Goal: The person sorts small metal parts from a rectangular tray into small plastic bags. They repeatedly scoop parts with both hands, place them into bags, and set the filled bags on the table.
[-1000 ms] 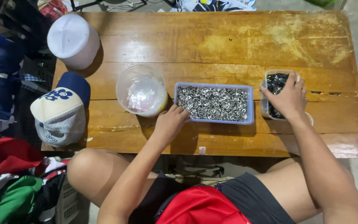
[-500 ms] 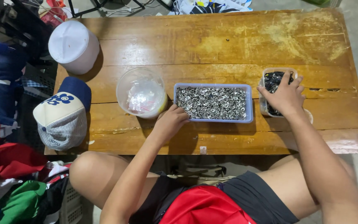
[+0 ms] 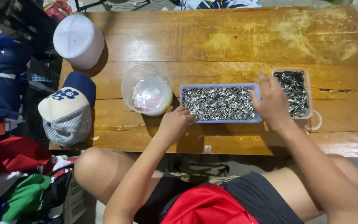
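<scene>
Hands (image 3: 175, 123) (image 3: 272, 101) flanking blue tray (image 3: 220, 120) of silver rings.

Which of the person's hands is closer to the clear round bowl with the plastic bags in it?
Left. The left hand rests just right of the round bowl, at the blue tray's left corner. The right hand is over the tray's far right end.

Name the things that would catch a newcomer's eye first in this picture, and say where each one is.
A blue tray heaped with small shiny metal pieces sits at the middle of the wooden table, with the left hand at its near left corner and the right hand at its right end. Right of it is a clear tub of darker pieces. A cap lies on the table's left edge.
</scene>
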